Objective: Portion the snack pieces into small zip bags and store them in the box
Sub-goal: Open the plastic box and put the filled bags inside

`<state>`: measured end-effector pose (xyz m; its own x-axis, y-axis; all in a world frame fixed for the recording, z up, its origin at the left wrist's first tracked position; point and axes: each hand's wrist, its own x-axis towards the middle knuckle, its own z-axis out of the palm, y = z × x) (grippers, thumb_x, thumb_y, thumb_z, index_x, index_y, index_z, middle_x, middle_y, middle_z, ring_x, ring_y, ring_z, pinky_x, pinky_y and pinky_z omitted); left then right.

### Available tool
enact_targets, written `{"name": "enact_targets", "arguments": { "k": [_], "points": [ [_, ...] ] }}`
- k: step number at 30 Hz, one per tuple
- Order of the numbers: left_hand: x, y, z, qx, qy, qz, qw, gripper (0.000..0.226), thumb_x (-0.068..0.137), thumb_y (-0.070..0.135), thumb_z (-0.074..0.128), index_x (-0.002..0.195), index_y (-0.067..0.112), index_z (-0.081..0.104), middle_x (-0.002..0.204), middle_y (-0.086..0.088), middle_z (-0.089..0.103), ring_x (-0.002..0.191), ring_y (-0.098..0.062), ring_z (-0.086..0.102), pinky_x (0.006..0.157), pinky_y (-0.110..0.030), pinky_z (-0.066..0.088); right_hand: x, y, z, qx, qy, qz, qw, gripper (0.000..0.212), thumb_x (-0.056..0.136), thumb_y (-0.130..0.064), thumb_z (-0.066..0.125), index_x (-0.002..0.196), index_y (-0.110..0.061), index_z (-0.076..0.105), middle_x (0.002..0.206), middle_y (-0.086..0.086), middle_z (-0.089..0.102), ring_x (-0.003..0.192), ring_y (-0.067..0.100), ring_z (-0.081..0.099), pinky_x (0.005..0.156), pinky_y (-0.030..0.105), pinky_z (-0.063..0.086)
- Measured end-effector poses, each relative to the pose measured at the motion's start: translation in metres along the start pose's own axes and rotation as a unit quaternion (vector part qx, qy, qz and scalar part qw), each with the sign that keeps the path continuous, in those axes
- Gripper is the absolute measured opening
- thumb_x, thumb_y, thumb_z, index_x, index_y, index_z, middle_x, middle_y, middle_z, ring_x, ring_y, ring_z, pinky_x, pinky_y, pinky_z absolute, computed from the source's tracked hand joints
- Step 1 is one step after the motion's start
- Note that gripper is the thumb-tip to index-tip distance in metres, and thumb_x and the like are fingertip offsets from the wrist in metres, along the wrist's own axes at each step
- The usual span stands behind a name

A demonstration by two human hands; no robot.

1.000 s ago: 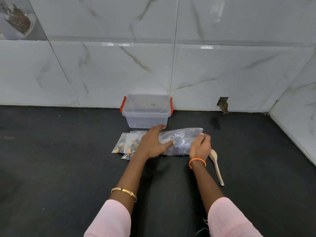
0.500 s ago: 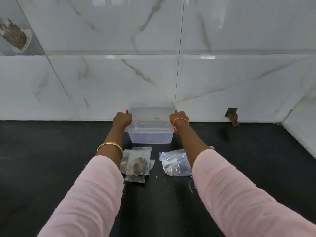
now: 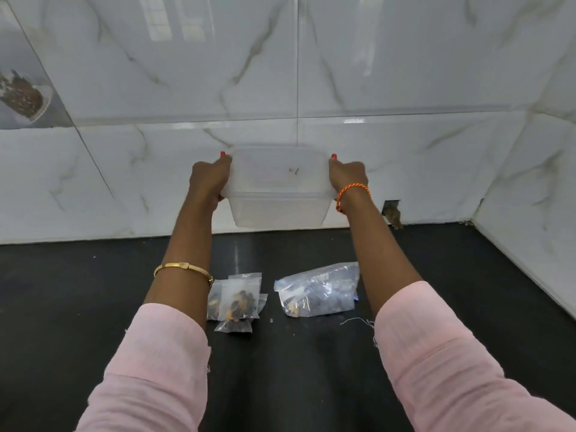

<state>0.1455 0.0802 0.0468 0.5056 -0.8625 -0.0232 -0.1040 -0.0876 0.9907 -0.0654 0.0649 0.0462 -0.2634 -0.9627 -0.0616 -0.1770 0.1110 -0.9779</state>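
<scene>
A clear plastic box (image 3: 279, 190) with its lid on and red side clips is held up off the black counter, in front of the wall tiles. My left hand (image 3: 208, 180) grips its left side and my right hand (image 3: 346, 177) grips its right side. Below, on the counter, lies a small pile of filled zip bags (image 3: 238, 302) with dark snack pieces inside. To their right lies a larger clear bag (image 3: 318, 291) with snack pieces, partly hidden by my right forearm.
The black counter (image 3: 93, 307) runs to a white marble-tiled back wall and a side wall at the right. A small hole in the wall tile (image 3: 392, 212) sits at counter level on the right.
Both hands left the large bag and went to the box's sides. The box has since risen from the counter. The wooden spoon seen earlier is out of sight.
</scene>
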Motion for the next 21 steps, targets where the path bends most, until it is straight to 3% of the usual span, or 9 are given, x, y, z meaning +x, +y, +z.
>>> {"name": "enact_targets", "arguments": {
  "k": [3, 7, 8, 11, 12, 16, 19, 21],
  "points": [
    [-0.049, 0.012, -0.01, 0.005, -0.062, -0.014, 0.998, 0.027, 0.092, 0.034, 0.054, 0.106, 0.011, 0.055, 0.079, -0.001, 0.056, 0.063, -0.012, 0.051, 0.049, -0.021, 0.042, -0.029, -0.004, -0.039, 0.009, 0.008, -0.025, 1.0, 0.03, 0.095, -0.035, 0.051, 0.1, -0.005, 0.054, 0.076, 0.002, 0.051, 0.082, 0.021, 0.052, 0.079, 0.034, 0.049],
    [-0.116, -0.008, -0.018, 0.02, -0.106, -0.035, 0.994, 0.022, 0.091, 0.035, 0.053, 0.081, 0.016, 0.057, 0.071, -0.003, 0.055, 0.058, -0.015, 0.049, 0.055, -0.026, 0.044, -0.074, 0.019, -0.087, -0.034, 0.019, -0.024, 0.999, 0.034, 0.093, -0.036, 0.053, 0.07, -0.011, 0.049, 0.07, 0.001, 0.051, 0.078, 0.021, 0.052, 0.075, 0.033, 0.045],
    [-0.131, -0.015, -0.019, 0.022, -0.111, -0.037, 0.993, 0.023, 0.091, 0.036, 0.053, 0.079, 0.016, 0.057, 0.071, -0.004, 0.055, 0.058, -0.017, 0.05, 0.057, -0.028, 0.045, -0.082, 0.027, -0.096, -0.042, 0.021, -0.022, 0.999, 0.034, 0.093, -0.036, 0.054, 0.072, -0.01, 0.052, 0.072, 0.002, 0.053, 0.082, 0.023, 0.054, 0.074, 0.031, 0.042],
    [-0.175, -0.042, -0.025, 0.048, -0.124, -0.056, 0.989, 0.026, 0.091, 0.037, 0.052, 0.08, 0.015, 0.059, 0.069, -0.004, 0.056, 0.059, -0.017, 0.051, 0.059, -0.028, 0.045, -0.112, 0.057, -0.114, -0.058, 0.026, 0.017, 0.998, 0.045, 0.092, -0.039, 0.054, 0.114, -0.001, 0.057, 0.108, 0.01, 0.062, 0.105, 0.026, 0.058, 0.084, 0.03, 0.044],
    [-0.188, -0.05, -0.028, 0.053, -0.129, -0.063, 0.988, 0.026, 0.091, 0.037, 0.052, 0.079, 0.015, 0.059, 0.068, -0.003, 0.055, 0.058, -0.016, 0.05, 0.059, -0.027, 0.045, -0.122, 0.066, -0.118, -0.06, 0.024, 0.029, 0.997, 0.047, 0.091, -0.04, 0.055, 0.119, -0.002, 0.057, 0.114, 0.01, 0.062, 0.106, 0.026, 0.058, 0.084, 0.03, 0.044],
    [-0.232, -0.084, -0.038, 0.047, -0.13, -0.072, 0.988, 0.03, 0.095, 0.035, 0.049, 0.073, 0.016, 0.057, 0.066, -0.004, 0.054, 0.055, -0.015, 0.05, 0.056, -0.025, 0.045, -0.162, 0.104, -0.127, -0.085, 0.024, 0.064, 0.994, 0.035, 0.091, -0.04, 0.054, 0.093, -0.006, 0.062, 0.091, 0.006, 0.06, 0.087, 0.022, 0.055, 0.076, 0.029, 0.04],
    [-0.255, -0.113, -0.047, 0.063, -0.126, -0.066, 0.988, 0.028, 0.096, 0.029, 0.047, 0.07, 0.019, 0.051, 0.06, -0.002, 0.047, 0.048, -0.012, 0.041, 0.045, -0.017, 0.034, -0.192, 0.134, -0.123, -0.102, 0.031, 0.09, 0.99, 0.039, 0.091, -0.04, 0.054, 0.068, -0.009, 0.056, 0.069, 0.001, 0.053, 0.076, 0.022, 0.051, 0.066, 0.027, 0.037],
    [-0.264, -0.135, -0.054, 0.071, -0.115, -0.08, 0.988, 0.027, 0.091, 0.029, 0.052, 0.066, 0.018, 0.049, 0.06, -0.003, 0.047, 0.047, -0.015, 0.041, 0.043, -0.017, 0.032, -0.209, 0.151, -0.117, -0.1, 0.034, 0.097, 0.99, 0.04, 0.092, -0.04, 0.053, 0.067, -0.008, 0.056, 0.068, 0.001, 0.053, 0.069, 0.02, 0.05, 0.06, 0.027, 0.037]
  ]
}}
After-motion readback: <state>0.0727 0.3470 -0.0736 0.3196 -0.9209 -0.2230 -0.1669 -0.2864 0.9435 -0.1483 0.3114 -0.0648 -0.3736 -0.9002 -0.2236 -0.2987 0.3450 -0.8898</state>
